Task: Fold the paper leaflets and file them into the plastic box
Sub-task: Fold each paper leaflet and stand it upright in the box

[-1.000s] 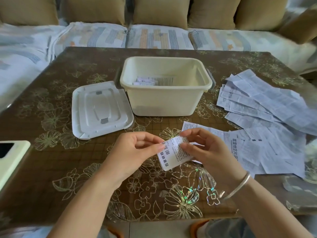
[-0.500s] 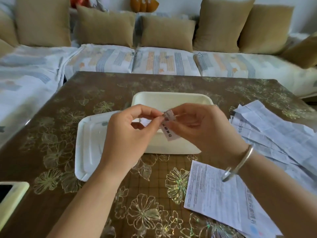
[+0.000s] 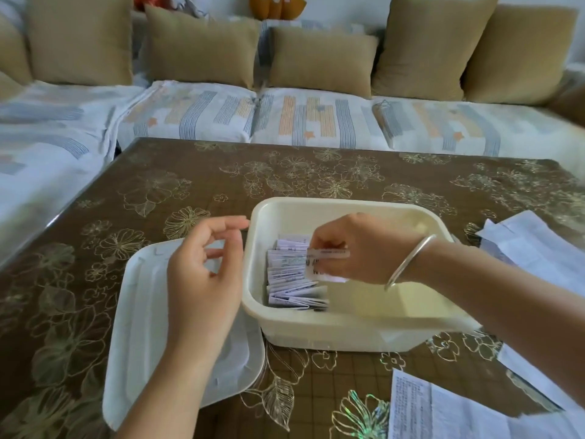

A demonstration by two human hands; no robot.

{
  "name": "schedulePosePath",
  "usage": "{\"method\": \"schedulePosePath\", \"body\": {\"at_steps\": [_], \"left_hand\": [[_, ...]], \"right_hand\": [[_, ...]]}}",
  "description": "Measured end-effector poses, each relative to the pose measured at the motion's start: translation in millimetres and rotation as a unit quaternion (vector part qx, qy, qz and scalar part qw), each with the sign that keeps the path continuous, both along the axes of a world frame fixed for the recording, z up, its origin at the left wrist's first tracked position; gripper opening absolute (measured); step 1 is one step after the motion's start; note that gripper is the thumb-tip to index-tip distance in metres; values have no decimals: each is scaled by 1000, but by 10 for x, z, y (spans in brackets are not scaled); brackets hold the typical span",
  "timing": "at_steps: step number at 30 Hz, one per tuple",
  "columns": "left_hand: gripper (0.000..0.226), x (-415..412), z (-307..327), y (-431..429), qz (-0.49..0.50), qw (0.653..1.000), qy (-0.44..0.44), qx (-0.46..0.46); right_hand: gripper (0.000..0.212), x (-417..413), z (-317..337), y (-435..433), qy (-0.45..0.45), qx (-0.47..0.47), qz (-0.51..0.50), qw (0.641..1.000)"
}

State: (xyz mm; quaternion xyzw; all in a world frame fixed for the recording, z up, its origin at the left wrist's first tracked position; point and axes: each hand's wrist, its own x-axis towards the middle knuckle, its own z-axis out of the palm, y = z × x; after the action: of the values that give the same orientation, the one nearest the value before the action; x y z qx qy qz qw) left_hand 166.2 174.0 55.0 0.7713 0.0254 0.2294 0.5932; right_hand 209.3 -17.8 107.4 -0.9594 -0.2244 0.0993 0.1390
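A cream plastic box stands in the middle of the table. A row of several folded leaflets stands along its left inner side. My right hand is inside the box above that row and pinches a small folded leaflet. My left hand hovers just left of the box's rim, over the lid, with its fingers loosely curled and nothing in them.
The box's white lid lies flat to the left of the box. Unfolded leaflets lie at the right edge and at the near right. A sofa with cushions runs behind the table.
My left hand let go of the folded leaflet and drew off to the left. My right hand carried the leaflet down into the box. The camera view moved closer over the box.
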Motion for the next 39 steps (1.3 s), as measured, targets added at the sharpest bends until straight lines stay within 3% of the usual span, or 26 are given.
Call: {"method": "schedulePosePath", "body": {"at_steps": [6,14,17,19,21,23,27,29,32,36,39], "left_hand": [[25,17,-94,3,-23,999,16,-32],[29,17,-96,-9,-25,999,2,-23],[25,11,-72,11,-22,1000,-10,18],[21,13,12,53,-14,992,-50,111],[21,24,178,70,-30,969,-98,225],[27,63,380,3,-105,933,-110,327],[32,249,568,-295,-290,792,53,535],[40,355,561,-424,-347,731,128,574],[33,499,458,-462,-402,667,164,606],[34,521,381,-440,-405,636,171,635],[33,509,375,-433,-395,632,170,645]], "right_hand": [[9,60,-186,14,52,-9,46,998],[11,104,-371,21,7,13,25,1000],[11,107,-412,56,-8,7,23,1000],[11,111,-433,71,-17,6,17,1000],[11,126,-437,81,-20,2,7,1000],[10,146,-426,101,-14,-14,-5,1000],[11,183,-381,127,33,-23,-29,999],[18,213,-381,102,84,19,-55,995],[18,263,-441,57,119,60,-79,988],[6,282,-498,33,112,84,-87,986],[12,264,-477,12,84,72,-88,990]]}}
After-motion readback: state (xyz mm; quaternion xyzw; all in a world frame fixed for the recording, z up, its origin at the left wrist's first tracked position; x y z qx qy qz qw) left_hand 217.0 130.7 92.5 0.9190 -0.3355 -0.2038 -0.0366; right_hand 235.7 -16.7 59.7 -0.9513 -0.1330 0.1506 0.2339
